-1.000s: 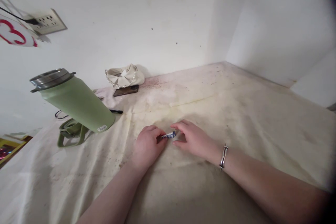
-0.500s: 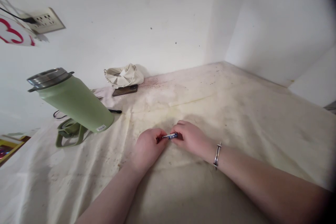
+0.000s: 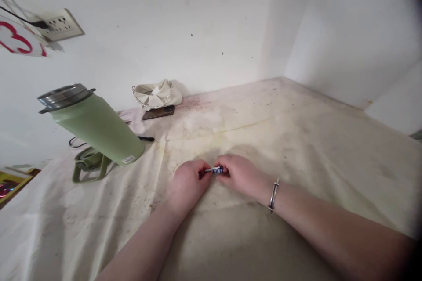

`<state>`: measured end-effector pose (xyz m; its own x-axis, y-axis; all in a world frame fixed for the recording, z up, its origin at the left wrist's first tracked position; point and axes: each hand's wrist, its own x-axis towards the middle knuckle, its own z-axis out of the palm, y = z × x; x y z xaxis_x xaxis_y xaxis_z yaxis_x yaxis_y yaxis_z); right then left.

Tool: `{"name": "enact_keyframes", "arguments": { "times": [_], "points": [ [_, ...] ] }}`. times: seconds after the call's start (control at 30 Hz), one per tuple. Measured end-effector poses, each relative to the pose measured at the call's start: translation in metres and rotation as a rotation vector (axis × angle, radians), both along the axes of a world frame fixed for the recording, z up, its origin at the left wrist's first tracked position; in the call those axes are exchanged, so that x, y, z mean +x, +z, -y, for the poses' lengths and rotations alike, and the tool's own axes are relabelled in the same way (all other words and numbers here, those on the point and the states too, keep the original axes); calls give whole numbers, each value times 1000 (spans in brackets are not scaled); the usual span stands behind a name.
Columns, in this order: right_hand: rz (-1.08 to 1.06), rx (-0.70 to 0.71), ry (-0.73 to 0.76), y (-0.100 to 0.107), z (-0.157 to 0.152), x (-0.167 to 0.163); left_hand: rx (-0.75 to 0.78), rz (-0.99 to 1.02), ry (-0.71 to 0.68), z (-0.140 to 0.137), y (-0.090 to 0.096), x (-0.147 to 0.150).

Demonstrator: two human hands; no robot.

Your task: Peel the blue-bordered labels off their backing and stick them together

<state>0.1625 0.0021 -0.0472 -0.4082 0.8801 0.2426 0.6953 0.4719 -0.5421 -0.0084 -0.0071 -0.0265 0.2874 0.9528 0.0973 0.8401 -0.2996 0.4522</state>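
A small blue-and-white piece (image 3: 216,170), maybe a wrapped packet, is pinched between both hands; its exact kind is too small to make out. My left hand (image 3: 190,181) grips its left end between thumb and forefinger. On the other end, my right hand (image 3: 240,173) closes with thumb and curled fingers, and a silver bracelet (image 3: 273,195) circles that wrist. Both hands are just above or resting on the pale cloth (image 3: 211,237); which of the two I cannot tell. My fingers hide the ends of the small piece.
On the left stands a green tumbler (image 3: 100,125) with a steel rim, beside its green lid (image 3: 89,162). A black pen (image 3: 145,138) lies behind. Near the wall are a cream bag (image 3: 158,94) with a pearl strap and a phone (image 3: 158,113). A socket (image 3: 61,25) is on the wall.
The view has shifted very slightly. Both hands keep their pinch on the small blue-and-white piece, with almost no movement.
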Motion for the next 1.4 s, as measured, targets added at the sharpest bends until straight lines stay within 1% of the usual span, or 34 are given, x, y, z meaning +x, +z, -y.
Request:
{"name": "enact_keyframes", "arguments": {
  "times": [0.3,0.6,0.7,0.77,0.9,1.07,1.17,1.23,1.33,1.4],
  "points": [
    [-59,-31,-20,1,1,0,-42,32,8,1,4,2],
    [-122,-75,11,8,-1,3,-42,229,46,3,1,1],
    [-159,-109,0,5,-3,4,-80,360,62,3,0,0],
    [-242,-192,12,3,-4,6,-125,485,60,3,-1,0],
    [-416,-407,87,6,-7,11,-218,728,61,2,-1,0],
    [-516,-557,172,14,-5,14,-351,969,107,5,1,3],
    [-658,-656,230,17,-1,13,-432,1119,147,7,5,4],
    [-772,-731,274,17,0,11,-496,1223,144,9,7,4],
    [-894,-822,317,15,1,9,-636,1355,135,11,10,6],
    [-936,-857,342,13,0,8,-728,1413,151,12,10,7]
  ]
}}
